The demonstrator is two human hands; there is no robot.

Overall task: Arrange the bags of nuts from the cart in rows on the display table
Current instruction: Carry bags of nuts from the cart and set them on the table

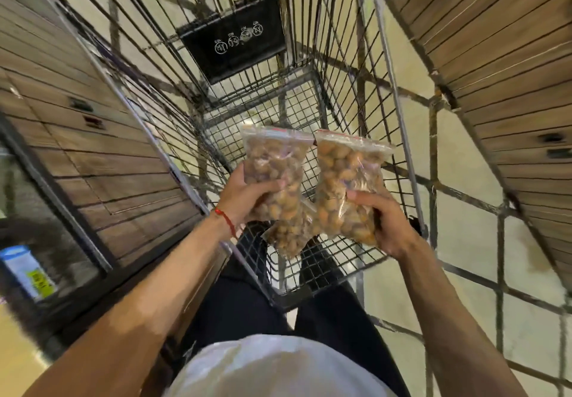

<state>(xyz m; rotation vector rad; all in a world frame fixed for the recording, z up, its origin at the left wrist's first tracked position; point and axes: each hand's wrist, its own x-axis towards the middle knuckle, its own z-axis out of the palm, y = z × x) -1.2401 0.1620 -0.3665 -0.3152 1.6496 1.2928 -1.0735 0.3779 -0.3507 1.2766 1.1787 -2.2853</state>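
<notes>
wood-slat panelling [102, 161] stands at the left, with more wood-slat panelling [495, 40] at the right. pale tiled floor [464, 186] lies between them.

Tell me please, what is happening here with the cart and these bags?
A person stands over a wire shopping cart and holds clear bags of nuts above it. The left hand grips one bag, and a second bag hangs under it. The right hand grips another bag. The cart basket below looks otherwise empty. No display table can be picked out for certain, so no bag is placed yet.
</notes>
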